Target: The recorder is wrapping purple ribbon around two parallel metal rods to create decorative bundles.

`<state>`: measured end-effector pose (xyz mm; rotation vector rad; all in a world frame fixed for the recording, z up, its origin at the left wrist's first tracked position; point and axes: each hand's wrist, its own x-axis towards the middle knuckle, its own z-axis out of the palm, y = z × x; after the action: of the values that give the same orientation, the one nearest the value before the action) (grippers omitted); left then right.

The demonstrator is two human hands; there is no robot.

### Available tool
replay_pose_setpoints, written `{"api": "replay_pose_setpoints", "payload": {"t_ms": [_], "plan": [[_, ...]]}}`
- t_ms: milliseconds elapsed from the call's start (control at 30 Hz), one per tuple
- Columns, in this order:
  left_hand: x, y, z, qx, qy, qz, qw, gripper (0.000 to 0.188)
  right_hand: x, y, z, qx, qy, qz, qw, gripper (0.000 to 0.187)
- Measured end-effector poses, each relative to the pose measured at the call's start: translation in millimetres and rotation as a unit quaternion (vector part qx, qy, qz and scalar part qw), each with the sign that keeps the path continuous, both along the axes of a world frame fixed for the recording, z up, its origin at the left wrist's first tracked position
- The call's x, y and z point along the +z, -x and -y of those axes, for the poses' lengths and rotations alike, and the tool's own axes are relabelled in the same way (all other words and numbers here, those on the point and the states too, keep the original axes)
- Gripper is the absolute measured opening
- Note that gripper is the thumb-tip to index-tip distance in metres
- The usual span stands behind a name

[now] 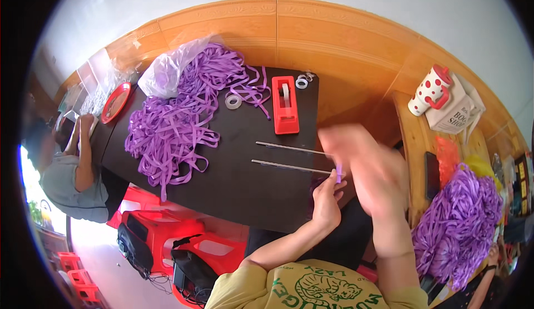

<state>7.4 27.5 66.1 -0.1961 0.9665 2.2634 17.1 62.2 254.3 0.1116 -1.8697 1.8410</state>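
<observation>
Being pinched between closed fingers of the left hand (327, 202) is a purple strip (340, 174), at the lower rod (289, 167)'s right end. Near the upper rod (289, 147), the right hand (367, 167) is being seen blurred; its fingers' hold cannot be told. Heaped ribbon (172, 120) and a dispenser (287, 122) are being carried by the bench (239, 198).

Dressed in a short-sleeved, mustard-yellow T-shirt (247, 284), printed in dark green with a striped animal (328, 289). Lettered in green around that animal. Clad beyond the animal in dark trousers (347, 243).
</observation>
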Motion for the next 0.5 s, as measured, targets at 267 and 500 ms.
{"api": "replay_pose_setpoints", "payload": {"t_ms": [267,500], "plan": [[6,2,-9,0.009,-0.001,0.043,0.999,0.031,-115,165,-65,-0.013,-0.022,0.243,0.97,0.02],[9,1,-6,0.009,-0.031,0.029,0.999,0.028,-124,174,-42,-0.036,0.064,0.254,0.964,0.015]]}}
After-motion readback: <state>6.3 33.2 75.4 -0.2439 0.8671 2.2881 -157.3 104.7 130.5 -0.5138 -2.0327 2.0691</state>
